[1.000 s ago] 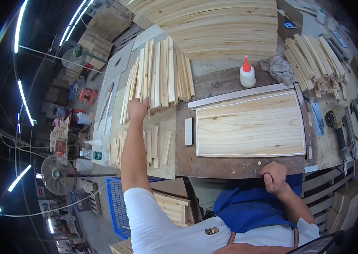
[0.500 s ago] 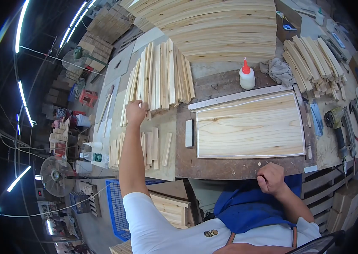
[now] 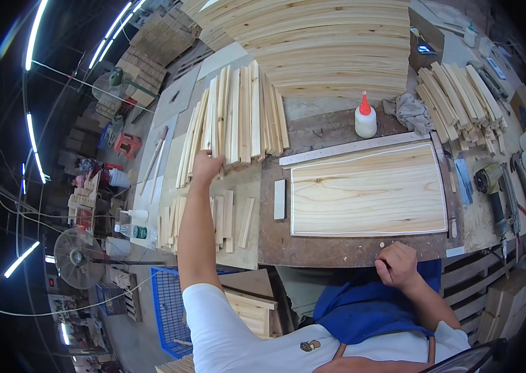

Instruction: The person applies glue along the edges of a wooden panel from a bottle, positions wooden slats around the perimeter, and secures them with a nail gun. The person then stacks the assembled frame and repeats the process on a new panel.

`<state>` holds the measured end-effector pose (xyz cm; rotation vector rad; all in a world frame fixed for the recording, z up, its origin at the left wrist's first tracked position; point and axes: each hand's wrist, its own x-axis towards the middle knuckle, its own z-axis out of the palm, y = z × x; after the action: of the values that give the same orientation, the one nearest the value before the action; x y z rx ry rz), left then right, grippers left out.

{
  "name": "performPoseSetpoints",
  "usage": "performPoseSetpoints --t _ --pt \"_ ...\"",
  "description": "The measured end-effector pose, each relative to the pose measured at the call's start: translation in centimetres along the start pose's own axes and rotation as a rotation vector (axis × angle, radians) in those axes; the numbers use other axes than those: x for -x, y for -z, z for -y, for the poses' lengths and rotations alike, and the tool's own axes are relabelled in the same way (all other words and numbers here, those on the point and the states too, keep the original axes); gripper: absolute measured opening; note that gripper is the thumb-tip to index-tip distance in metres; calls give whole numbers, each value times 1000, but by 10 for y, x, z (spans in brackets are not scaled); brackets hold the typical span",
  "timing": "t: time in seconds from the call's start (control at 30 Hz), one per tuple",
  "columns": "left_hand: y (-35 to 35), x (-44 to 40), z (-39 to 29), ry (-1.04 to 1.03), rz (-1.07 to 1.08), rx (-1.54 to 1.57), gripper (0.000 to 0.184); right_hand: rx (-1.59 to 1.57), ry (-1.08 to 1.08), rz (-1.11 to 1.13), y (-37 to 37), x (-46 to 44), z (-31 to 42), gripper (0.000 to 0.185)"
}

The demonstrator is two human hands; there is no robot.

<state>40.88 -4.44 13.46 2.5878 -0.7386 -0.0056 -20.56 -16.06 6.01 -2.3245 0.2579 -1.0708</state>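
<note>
At the near end of a stack of long wooden strips (image 3: pixel 235 118), my left hand (image 3: pixel 208 166) has its fingers closed on the end of a strip; the fingertips are partly hidden. My right hand (image 3: pixel 398 264) is a loose fist by the front edge of the dark work board (image 3: pixel 337 247), with nothing visible in it. Between the hands lies a flat wooden panel (image 3: pixel 368 189) with a line of white glue around its border. A pale straight bar (image 3: pixel 356 148) runs along the panel's far edge, and a small pale block (image 3: pixel 279 199) lies left of it.
A white glue bottle (image 3: pixel 365 118) with a red tip stands behind the panel, beside a grey rag (image 3: pixel 411 113). Large boards (image 3: pixel 331 50) are piled at the back. More strips (image 3: pixel 462 99) and a nail gun (image 3: pixel 493 186) lie right. Short pieces (image 3: pixel 228 217) lie near my left forearm.
My left hand has shifted slightly to the right along the strip ends. My right hand has moved a little to the left and stays closed. The whole view has shifted slightly.
</note>
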Motion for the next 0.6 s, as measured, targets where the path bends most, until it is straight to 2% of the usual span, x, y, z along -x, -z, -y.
performPoseSetpoints --t 0.1,0.2,0.23,0.33,0.37,0.47,0.53,0.6 --pt "-6 -3 1 23 41 51 50 20 1 -3 -1 1 -1 17" --pt "-17 -11 17 -16 -8 81 35 22 -2 -1 -2 3 -2 18" --pt "-12 -2 9 -16 -9 83 35 23 -1 -2 -3 3 -3 18" --pt "18 54 -31 117 51 399 20 25 1 -15 -4 3 -4 18" --pt "19 62 -29 116 48 398 20 24 3 -17 -4 3 -4 18" --pt "20 88 -15 255 56 753 12 31 -13 -5 -3 1 -4 18" --pt "22 122 -5 252 98 888 11 28 -3 -7 -3 1 -5 17" --pt "26 182 -25 234 -14 838 15 29 4 -17 -4 2 -6 16"
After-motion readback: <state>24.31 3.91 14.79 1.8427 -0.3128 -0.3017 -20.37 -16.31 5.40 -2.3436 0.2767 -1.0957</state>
